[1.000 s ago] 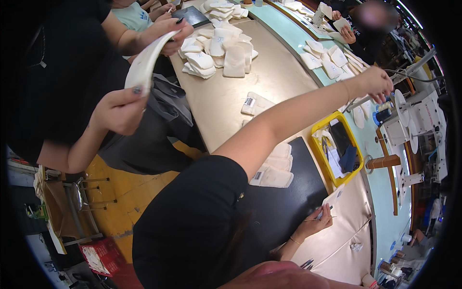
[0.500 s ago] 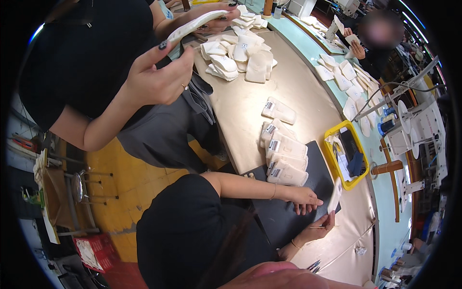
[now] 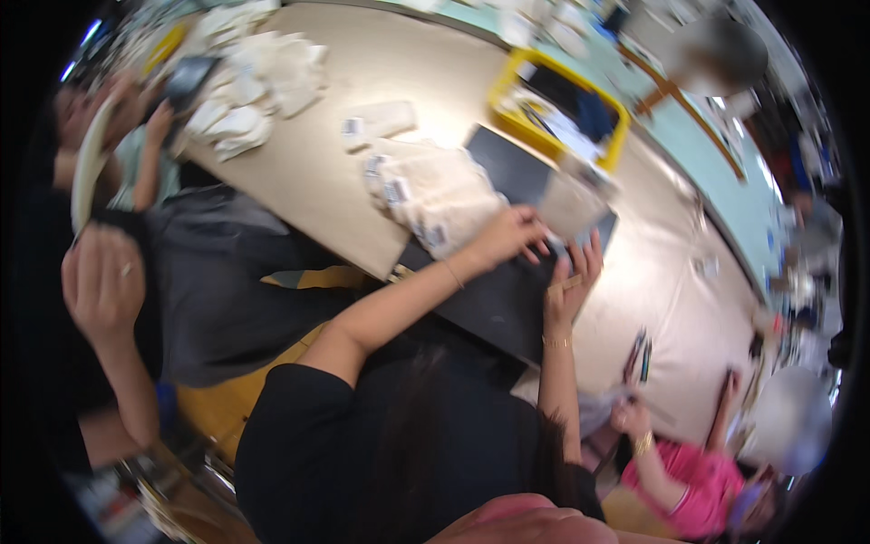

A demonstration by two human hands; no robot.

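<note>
A cream fabric pad (image 3: 575, 201), smeared by motion, is tilted up over the dark board (image 3: 507, 313). My right hand (image 3: 573, 276) has its fingertips at the pad's near edge and closes on it, with a thin light-coloured stick lying across the fingers. Bent fingers of my left hand (image 3: 512, 238) reach the pad's left side; blur hides whether they grip it. To the left of that hand, an overlapping row of cream pads (image 3: 430, 192) with small printed labels lies partly on the board. One more labelled pad (image 3: 379, 123) rests beyond the row.
A yellow tray (image 3: 621, 145) with tools, papers and dark items stands beyond the board. Piles of cream pads (image 3: 245, 86) lie far left. At left, a co-worker's hand (image 3: 107, 276) is by a curved pad. Pens (image 3: 639, 355) and a person in pink (image 3: 680, 480) are at right.
The view has swung, so the table and tray sit further left. My left hand has come up close to the cream pad at my right hand. A person in pink has come into view.
</note>
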